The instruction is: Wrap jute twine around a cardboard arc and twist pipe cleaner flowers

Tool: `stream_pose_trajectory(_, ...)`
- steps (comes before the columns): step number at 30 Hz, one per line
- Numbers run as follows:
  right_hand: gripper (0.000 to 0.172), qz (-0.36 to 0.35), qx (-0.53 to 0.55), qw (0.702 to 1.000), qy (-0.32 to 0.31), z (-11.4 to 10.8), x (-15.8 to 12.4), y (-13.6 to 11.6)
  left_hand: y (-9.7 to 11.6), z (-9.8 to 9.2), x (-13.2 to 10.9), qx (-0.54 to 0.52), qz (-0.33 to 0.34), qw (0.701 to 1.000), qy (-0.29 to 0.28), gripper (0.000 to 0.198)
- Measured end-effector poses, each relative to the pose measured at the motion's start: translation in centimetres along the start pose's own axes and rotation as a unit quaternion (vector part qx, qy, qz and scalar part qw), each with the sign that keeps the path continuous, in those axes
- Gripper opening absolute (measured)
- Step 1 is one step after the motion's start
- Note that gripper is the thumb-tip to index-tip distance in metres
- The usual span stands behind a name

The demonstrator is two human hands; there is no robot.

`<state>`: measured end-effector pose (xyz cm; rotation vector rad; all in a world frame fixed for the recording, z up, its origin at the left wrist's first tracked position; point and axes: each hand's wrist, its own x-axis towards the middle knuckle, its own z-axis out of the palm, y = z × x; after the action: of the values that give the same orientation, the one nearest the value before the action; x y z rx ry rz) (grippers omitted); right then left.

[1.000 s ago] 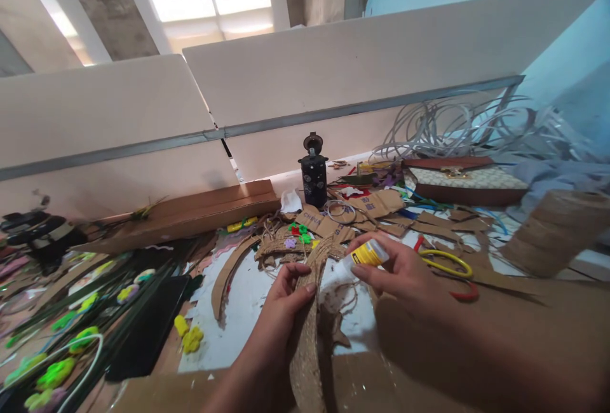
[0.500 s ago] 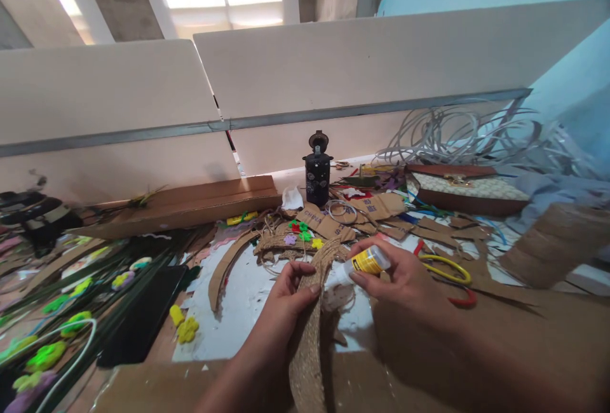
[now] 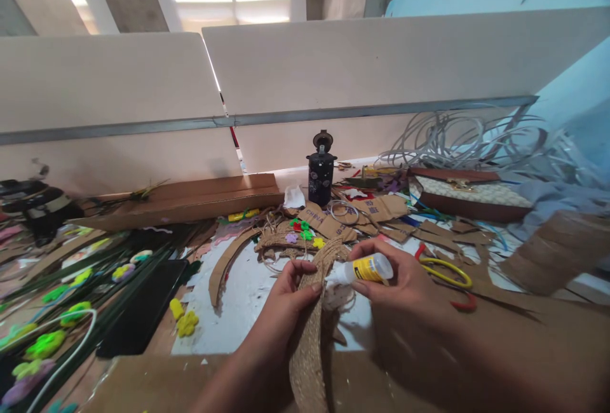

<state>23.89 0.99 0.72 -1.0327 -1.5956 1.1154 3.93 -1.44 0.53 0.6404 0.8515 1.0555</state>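
Observation:
Between the thumb and fingers of my left hand [image 3: 290, 298] is a curved strip wrapped in brown twine [image 3: 307, 343], which runs down toward the bottom edge of the view. My right hand [image 3: 393, 279] is closed around a small glue bottle [image 3: 368, 268] with a yellow label. The bottle lies nearly level, its white nozzle pointing left at the strip's edge beside my left thumb. Whether glue is coming out cannot be seen. Behind the strip lie more twine-covered pieces [image 3: 281, 241] and small coloured flowers [image 3: 301, 229]. A bare curved cardboard piece [image 3: 226, 267] rests to the left.
A black bottle [image 3: 321, 178] with its lid up stands at the back. Yellow-and-red-handled scissors [image 3: 448, 273] lie right of my hand, near a wrapped brown roll [image 3: 548, 251]. A handbag [image 3: 471, 190] sits back right. Leftward are a dark tablet-like slab [image 3: 143, 308] and yellow flowers [image 3: 187, 323].
The glue bottle has tipped closer to level, its base now lower and farther right. My left hand keeps its hold on the strip. The whole view has shifted slightly.

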Motion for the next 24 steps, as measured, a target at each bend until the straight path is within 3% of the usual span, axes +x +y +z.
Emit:
stream_pose_trajectory(6, 0.034, 0.012, 0.056, 0.998, 0.031, 0.2, -0.1, -0.5, 0.3, 0.3, -0.4, -0.009, -0.008, 1.000, -0.002, 0.040)
stream_pose_trajectory(9, 0.034, -0.002, 0.064, 0.998, 0.019, 0.1, -0.1, -0.2, 0.1, 0.1, -0.2, -0.011, -0.003, 1.000, 0.001, 0.039)
stream_pose_trajectory(15, 0.027, -0.035, 0.029, 0.999, 0.002, 0.0, -0.3, 0.6, -0.4, -0.6, 0.4, 0.014, 0.014, 1.000, -0.010, 0.038)
stream_pose_trajectory(24, 0.027, -0.040, -0.010, 0.999, 0.032, 0.2, -0.4, 1.6, -0.9, -1.0, 0.7, 0.030, 0.018, 0.999, -0.006, 0.033)
